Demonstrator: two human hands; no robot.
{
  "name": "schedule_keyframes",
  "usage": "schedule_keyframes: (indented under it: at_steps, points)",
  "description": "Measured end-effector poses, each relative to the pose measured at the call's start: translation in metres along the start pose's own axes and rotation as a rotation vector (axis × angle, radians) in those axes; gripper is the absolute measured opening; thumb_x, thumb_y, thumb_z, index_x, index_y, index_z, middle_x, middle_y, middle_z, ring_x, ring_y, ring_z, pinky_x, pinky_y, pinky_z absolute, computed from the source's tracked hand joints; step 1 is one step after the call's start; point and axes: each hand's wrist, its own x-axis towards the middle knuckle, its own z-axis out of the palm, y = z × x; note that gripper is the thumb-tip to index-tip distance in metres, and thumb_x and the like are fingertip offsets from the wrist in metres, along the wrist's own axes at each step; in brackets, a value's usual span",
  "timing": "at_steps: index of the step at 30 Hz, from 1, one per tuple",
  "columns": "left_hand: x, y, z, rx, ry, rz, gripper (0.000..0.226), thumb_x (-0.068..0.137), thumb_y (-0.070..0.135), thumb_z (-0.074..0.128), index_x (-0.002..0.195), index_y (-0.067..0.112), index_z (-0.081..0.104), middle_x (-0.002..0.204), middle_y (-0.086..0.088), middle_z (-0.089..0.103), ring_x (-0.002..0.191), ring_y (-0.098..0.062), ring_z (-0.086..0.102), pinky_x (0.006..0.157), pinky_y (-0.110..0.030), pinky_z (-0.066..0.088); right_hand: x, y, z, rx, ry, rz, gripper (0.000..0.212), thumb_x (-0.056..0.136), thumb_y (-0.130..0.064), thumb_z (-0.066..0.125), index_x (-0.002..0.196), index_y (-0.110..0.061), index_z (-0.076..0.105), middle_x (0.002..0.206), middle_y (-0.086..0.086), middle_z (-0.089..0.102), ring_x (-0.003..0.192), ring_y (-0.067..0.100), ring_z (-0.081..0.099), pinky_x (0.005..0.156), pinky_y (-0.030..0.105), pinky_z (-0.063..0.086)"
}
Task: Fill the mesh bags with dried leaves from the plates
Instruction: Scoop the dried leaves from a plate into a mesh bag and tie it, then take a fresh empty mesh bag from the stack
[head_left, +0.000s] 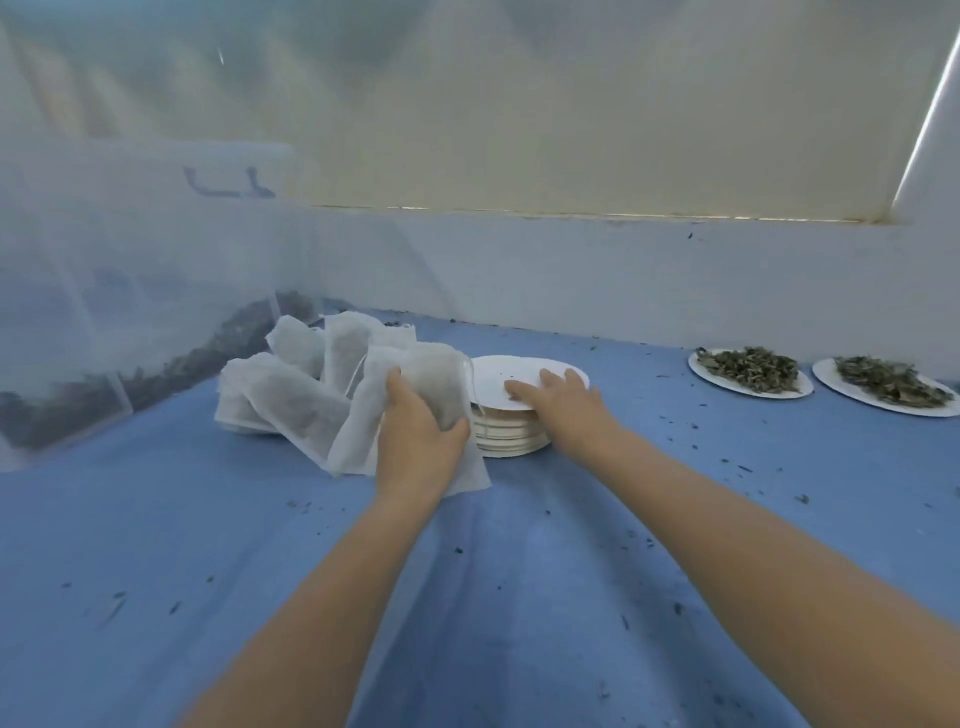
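Note:
My left hand (418, 423) grips a filled white mesh bag (434, 382), thumb on its right side, beside a pile of other filled mesh bags (296, 395) on the blue cloth. My right hand (563, 402) rests flat, fingers straight, on the top plate of a stack of empty white plates (511, 431). Two plates of dried leaves lie at the right: the nearer leaf plate (748, 371) and the far right leaf plate (891, 387).
A clear plastic bin (130, 291) with dark dried leaves inside stands at the left. A white wall (623, 270) closes the back. Leaf crumbs are scattered over the blue cloth (260, 545).

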Motion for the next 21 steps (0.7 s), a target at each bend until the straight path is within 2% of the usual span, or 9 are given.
schedule_keyframes:
  at_steps: [1, 3, 5, 7, 10, 13, 16, 18, 21]
  points:
    - [0.006, -0.003, 0.002, 0.047, 0.012, 0.013, 0.08, 0.082, 0.017, 0.064, 0.142, 0.005, 0.012, 0.097, 0.001, 0.047, 0.083, -0.017, 0.046, 0.061, -0.016, 0.028, 0.008, -0.002, 0.002, 0.087, -0.011, -0.001, 0.057, 0.093, -0.013, 0.043, 0.143, -0.036, 0.026, 0.137, 0.008, 0.034, 0.131, 0.035, 0.025, 0.105, 0.049, 0.03]
    - [0.019, -0.009, 0.003, 0.147, 0.045, 0.025, 0.077, 0.085, 0.015, 0.061, 0.141, 0.001, 0.011, 0.104, -0.011, 0.051, 0.091, -0.025, 0.054, 0.066, -0.024, 0.034, 0.017, -0.008, 0.006, 0.263, -0.021, 0.032, 0.058, 0.094, -0.043, 0.045, 0.146, -0.034, 0.022, 0.141, 0.007, 0.035, 0.135, 0.034, 0.024, 0.108, 0.049, 0.028]
    - [0.032, -0.015, 0.003, 0.223, 0.065, -0.005, 0.071, 0.087, 0.012, 0.058, 0.139, -0.001, 0.013, 0.111, -0.018, 0.051, 0.098, -0.033, 0.055, 0.068, -0.03, 0.038, 0.022, -0.014, 0.008, 0.323, -0.04, 0.057, 0.078, 0.083, -0.071, 0.042, 0.147, -0.033, 0.019, 0.148, 0.002, 0.03, 0.14, 0.031, 0.019, 0.111, 0.049, 0.021]
    - [0.042, -0.019, 0.001, 0.266, 0.052, -0.05, 0.067, 0.088, 0.011, 0.057, 0.138, -0.001, 0.015, 0.12, -0.021, 0.047, 0.105, -0.035, 0.051, 0.073, -0.033, 0.038, 0.025, -0.019, 0.009, 0.283, -0.048, 0.037, 0.092, 0.073, -0.08, 0.044, 0.148, -0.035, 0.016, 0.154, -0.001, 0.023, 0.142, 0.029, 0.013, 0.112, 0.05, 0.014]
    - [0.049, -0.02, 0.001, 0.283, 0.014, -0.078, 0.072, 0.087, 0.013, 0.061, 0.14, -0.002, 0.015, 0.131, -0.023, 0.039, 0.117, -0.034, 0.042, 0.086, -0.034, 0.036, 0.025, -0.021, 0.008, 0.202, -0.023, 0.018, 0.092, 0.074, -0.081, 0.04, 0.149, -0.034, 0.012, 0.157, 0.0, 0.013, 0.144, 0.03, 0.004, 0.112, 0.053, 0.004]
    - [0.043, -0.014, -0.003, 0.337, 0.006, -0.061, 0.08, 0.083, 0.021, 0.068, 0.139, -0.004, 0.016, 0.134, -0.024, 0.033, 0.121, -0.035, 0.033, 0.096, -0.032, 0.027, 0.014, -0.028, 0.005, 0.187, 0.041, -0.009, 0.084, 0.081, -0.075, 0.038, 0.149, -0.033, 0.013, 0.157, 0.002, 0.011, 0.144, 0.029, 0.003, 0.113, 0.052, 0.0]
    - [0.031, -0.004, -0.01, 0.413, 0.006, -0.061, 0.089, 0.081, 0.029, 0.07, 0.14, -0.005, 0.012, 0.137, -0.024, 0.028, 0.125, -0.035, 0.029, 0.102, -0.033, 0.024, -0.002, -0.036, -0.006, 0.215, 0.078, -0.042, 0.078, 0.085, -0.069, 0.039, 0.149, -0.031, 0.014, 0.157, 0.005, 0.012, 0.143, 0.028, 0.005, 0.113, 0.049, 0.0]
    - [0.016, 0.008, -0.016, 0.427, 0.007, -0.05, 0.084, 0.082, 0.027, 0.069, 0.14, -0.003, 0.015, 0.136, -0.022, 0.028, 0.123, -0.033, 0.03, 0.101, -0.032, 0.025, -0.019, -0.038, -0.016, 0.197, 0.096, -0.057, 0.075, 0.087, -0.065, 0.041, 0.149, -0.03, 0.016, 0.156, 0.007, 0.014, 0.142, 0.029, 0.008, 0.114, 0.049, 0.004]
    - [-0.013, 0.032, -0.022, 0.367, -0.027, 0.016, 0.06, 0.087, 0.013, 0.06, 0.134, -0.002, 0.026, 0.131, -0.02, 0.033, 0.118, -0.032, 0.035, 0.093, -0.03, 0.029, -0.049, -0.038, -0.034, 0.215, 0.102, -0.032, 0.073, 0.088, -0.06, 0.045, 0.148, -0.028, 0.017, 0.153, 0.01, 0.019, 0.139, 0.032, 0.016, 0.112, 0.049, 0.014]
